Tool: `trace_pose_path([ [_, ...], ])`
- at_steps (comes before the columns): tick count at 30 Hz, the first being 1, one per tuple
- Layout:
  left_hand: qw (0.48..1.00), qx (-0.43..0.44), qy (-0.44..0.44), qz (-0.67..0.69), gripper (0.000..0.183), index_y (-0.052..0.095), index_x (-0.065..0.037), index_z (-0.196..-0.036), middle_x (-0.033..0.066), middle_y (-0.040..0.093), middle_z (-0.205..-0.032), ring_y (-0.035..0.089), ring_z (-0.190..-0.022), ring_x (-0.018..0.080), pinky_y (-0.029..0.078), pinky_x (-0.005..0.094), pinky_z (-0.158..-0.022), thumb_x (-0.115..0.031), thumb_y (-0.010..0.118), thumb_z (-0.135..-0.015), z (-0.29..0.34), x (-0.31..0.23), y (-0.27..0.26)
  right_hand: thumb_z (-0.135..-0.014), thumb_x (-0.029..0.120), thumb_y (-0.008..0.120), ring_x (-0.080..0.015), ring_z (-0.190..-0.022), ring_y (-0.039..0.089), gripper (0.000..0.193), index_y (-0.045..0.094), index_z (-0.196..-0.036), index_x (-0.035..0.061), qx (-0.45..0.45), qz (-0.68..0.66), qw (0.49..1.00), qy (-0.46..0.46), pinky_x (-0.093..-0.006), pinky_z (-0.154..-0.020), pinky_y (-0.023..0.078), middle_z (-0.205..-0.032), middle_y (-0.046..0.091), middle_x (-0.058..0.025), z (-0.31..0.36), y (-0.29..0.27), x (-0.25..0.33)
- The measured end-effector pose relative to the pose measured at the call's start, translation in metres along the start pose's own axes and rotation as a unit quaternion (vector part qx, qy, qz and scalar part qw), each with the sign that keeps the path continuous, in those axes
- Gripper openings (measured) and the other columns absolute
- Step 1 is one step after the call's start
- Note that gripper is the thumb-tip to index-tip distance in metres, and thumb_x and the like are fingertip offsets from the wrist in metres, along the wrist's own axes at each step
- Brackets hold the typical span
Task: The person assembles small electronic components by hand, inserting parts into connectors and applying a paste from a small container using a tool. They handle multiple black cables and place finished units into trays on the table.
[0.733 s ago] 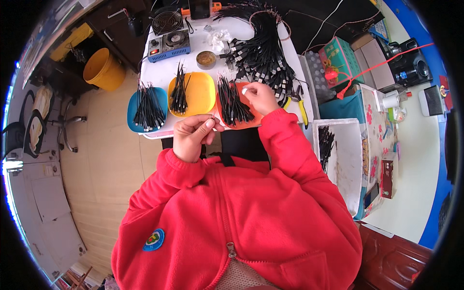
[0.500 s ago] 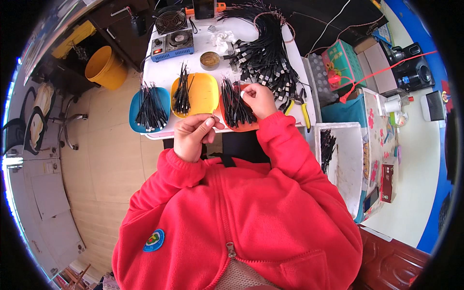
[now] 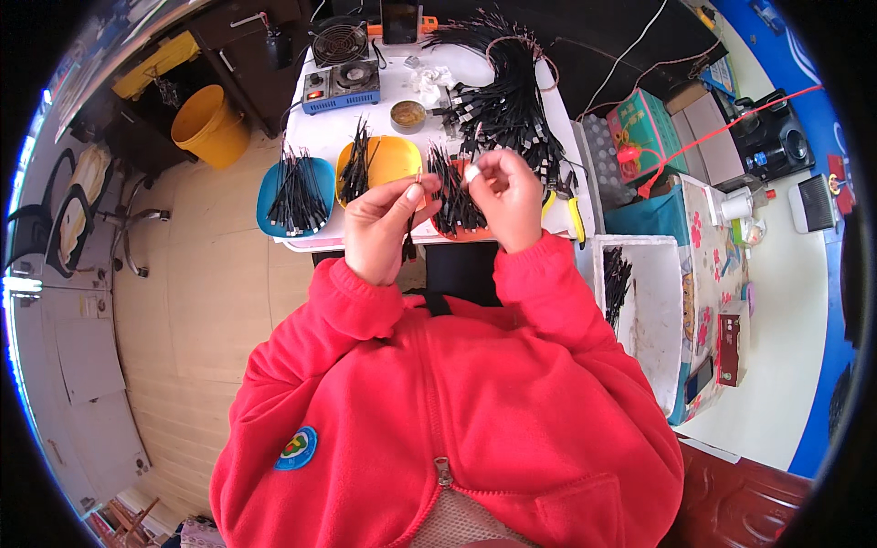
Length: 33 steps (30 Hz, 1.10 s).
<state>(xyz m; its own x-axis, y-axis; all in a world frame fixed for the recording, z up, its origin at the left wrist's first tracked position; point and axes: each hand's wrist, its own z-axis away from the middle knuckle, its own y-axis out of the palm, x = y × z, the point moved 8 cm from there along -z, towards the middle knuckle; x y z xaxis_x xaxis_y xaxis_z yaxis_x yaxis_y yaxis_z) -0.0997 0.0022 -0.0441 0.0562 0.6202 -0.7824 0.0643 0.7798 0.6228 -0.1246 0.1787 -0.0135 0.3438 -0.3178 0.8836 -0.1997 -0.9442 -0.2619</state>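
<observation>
Behind hands: blue tray [image 3: 274, 187] | yellow tray [image 3: 395, 157] | possibly cable bundle [image 3: 507, 110]

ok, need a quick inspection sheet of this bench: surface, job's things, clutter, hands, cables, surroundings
Surface: white table, crowded.
Job's things: short black cable piece hanging from the left hand; blue tray, yellow tray and orange tray, each with black cable pieces.
Clutter: blue box with a fan, small round tin, white wad.
Hands: left hand pinches the piece; right hand raised beside it, contents too small to tell.
Cables: big black bundle.
Surroundings: yellow bucket, white foam box.
</observation>
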Motion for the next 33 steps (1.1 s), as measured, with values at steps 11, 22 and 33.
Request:
trace_pose_path([
  [11,1.0,0.023,0.001,-0.011,0.02,0.066,0.005,-0.11,0.0165,0.069,-0.107,0.066,-0.098,0.0214,0.055,0.0338,-0.085,-0.004,0.056,-0.096,0.015,0.002,0.021,-0.079,-0.002,0.07,-0.0043,-0.063,0.056,0.014,0.057,-0.084,0.0019,0.063,-0.058,0.995,0.047,-0.0201,-0.054,0.045,-0.075,0.059,0.0003,0.057,0.019,0.041],
  [22,0.998,0.039,0.009,-0.046,0.019,0.065,0.006,-0.11,0.0145,0.069,-0.102,0.066,-0.093,0.0177,0.054,0.0291,-0.084,-0.002,0.056,-0.095,0.021,0.003,0.021,-0.079,-0.001,0.071,-0.0058,-0.066,0.057,0.015,0.057,-0.084,0.0021,0.095,-0.074,0.992,0.037,-0.0216,-0.054,0.046,-0.077,0.059,-0.0007,0.061,0.02,0.039],
  [33,0.992,0.095,-0.071,-0.045,0.015,0.066,0.002,-0.099,0.0061,0.066,-0.079,0.044,-0.054,0.0064,0.033,0.0192,-0.05,-0.007,0.054,-0.097,0.023,0.01,0.026,-0.09,-0.001,0.063,-0.0097,-0.073,0.063,0.012,0.06,-0.101,-0.0019,0.124,-0.236,0.962,0.056,-0.0198,-0.061,0.051,-0.084,0.063,-0.0031,0.039,0.011,0.041],
])
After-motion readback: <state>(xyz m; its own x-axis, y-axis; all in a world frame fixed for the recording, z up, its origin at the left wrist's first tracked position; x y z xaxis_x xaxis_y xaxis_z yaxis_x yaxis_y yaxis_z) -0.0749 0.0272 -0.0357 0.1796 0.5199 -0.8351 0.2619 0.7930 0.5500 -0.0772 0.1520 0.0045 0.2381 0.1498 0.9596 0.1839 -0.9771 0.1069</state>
